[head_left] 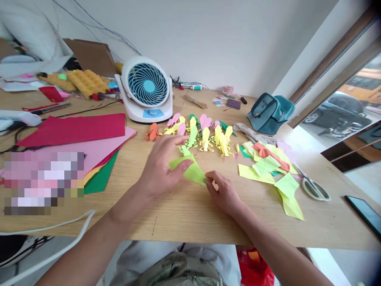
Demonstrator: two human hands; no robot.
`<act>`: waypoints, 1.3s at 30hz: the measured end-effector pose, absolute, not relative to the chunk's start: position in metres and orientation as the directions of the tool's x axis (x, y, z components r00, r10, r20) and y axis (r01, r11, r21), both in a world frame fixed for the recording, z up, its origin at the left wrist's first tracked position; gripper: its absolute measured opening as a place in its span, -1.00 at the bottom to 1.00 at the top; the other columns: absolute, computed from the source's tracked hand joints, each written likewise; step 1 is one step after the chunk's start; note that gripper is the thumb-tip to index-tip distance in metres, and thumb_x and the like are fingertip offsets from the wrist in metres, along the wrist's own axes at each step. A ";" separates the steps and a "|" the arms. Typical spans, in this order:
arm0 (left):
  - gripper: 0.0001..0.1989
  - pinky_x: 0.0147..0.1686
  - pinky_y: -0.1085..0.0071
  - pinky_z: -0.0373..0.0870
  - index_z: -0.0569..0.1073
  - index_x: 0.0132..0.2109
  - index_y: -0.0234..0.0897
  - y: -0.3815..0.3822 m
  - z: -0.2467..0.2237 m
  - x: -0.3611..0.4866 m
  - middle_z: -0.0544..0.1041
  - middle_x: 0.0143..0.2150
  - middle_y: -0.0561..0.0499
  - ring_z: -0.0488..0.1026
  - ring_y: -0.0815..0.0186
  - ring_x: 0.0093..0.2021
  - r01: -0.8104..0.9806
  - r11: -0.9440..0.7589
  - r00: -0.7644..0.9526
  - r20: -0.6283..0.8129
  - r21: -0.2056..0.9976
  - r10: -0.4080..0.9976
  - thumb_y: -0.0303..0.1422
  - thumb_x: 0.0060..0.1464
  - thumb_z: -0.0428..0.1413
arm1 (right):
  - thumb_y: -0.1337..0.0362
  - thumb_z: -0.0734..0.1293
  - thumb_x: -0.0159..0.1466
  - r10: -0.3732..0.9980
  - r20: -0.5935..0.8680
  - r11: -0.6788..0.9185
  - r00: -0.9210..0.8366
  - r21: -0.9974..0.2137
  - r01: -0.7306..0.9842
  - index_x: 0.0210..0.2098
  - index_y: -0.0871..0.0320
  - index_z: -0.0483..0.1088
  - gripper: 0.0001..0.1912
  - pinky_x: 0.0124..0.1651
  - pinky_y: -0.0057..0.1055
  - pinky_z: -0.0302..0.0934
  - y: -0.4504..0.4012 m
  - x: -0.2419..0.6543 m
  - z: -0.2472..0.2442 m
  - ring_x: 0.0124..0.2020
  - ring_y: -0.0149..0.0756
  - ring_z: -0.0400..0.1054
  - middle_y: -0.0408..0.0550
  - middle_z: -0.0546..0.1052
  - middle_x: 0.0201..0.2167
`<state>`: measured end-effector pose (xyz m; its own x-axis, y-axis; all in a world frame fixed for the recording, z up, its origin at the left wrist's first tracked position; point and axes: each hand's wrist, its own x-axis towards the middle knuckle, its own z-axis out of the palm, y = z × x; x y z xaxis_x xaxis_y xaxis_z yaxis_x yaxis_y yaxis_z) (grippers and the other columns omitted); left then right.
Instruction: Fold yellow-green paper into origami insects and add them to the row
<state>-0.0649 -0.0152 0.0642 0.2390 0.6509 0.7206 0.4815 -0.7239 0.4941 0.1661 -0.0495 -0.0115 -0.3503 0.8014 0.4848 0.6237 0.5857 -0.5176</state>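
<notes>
A yellow-green sheet of paper (pixel 195 173), with a folded, pointed outline, lies at the table's front middle. Its right corner is pinched between the thumb and fingers of my right hand (pixel 222 190). My left hand (pixel 162 167) is over the paper's left end, fingers stretched out and thumb apart, slightly blurred; whether the thumb presses on the sheet I cannot tell. Just beyond stand several small folded paper figures with cut legs, among them a yellow figure (pixel 205 139), a pink figure (pixel 205 121) and an orange figure (pixel 152 132).
Paper scraps (pixel 268 159) and scissors (pixel 315 188) lie to the right, near a phone (pixel 364 214). Coloured paper sheets (pixel 74 129) are stacked at left. Behind are a white fan (pixel 148 87) and a teal bag (pixel 269 113). A white cable (pixel 86 224) crosses the front left.
</notes>
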 end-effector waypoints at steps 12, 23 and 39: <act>-0.77 -0.25 0.46 0.39 0.39 -0.23 -0.24 -0.007 0.025 -0.069 0.46 -0.28 0.07 0.42 0.36 -0.26 0.538 -0.638 0.284 0.595 0.550 0.752 -0.37 0.02 0.29 | 0.33 0.19 0.38 0.792 0.492 0.590 -0.360 -0.469 0.657 -0.21 0.11 0.30 -0.93 -0.23 -0.36 0.22 -0.048 0.168 -0.013 -0.32 -0.26 0.36 -0.03 0.49 -0.34; -0.63 0.07 0.29 0.42 0.39 0.16 -0.18 -0.010 0.009 -0.069 0.51 0.06 -0.08 0.46 0.23 0.08 0.562 -0.722 0.364 0.663 0.404 0.654 -0.39 0.21 0.13 | 0.31 0.21 0.36 0.859 0.420 0.496 -0.294 -0.537 0.682 -0.17 0.10 0.30 -0.93 -0.25 -0.38 0.23 -0.043 0.171 -0.019 -0.35 -0.29 0.39 -0.07 0.51 -0.33; -0.94 -0.22 0.33 0.33 0.38 -0.29 -0.24 -0.013 0.010 -0.063 0.48 -0.31 0.00 0.42 0.25 -0.24 0.592 -0.704 0.457 0.556 0.392 0.694 -0.48 0.15 0.09 | 0.30 0.33 0.30 0.736 0.585 0.621 -0.339 -0.385 0.683 0.09 0.06 0.27 -0.63 0.01 -0.12 0.29 -0.046 0.173 -0.010 -0.01 -0.07 0.32 0.09 0.40 -0.05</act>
<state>-0.0630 -0.0133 0.0099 0.4568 0.6942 0.5563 0.5925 -0.7039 0.3918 0.1730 -0.0458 -0.0097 -0.3394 0.7364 0.5853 0.6834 0.6206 -0.3846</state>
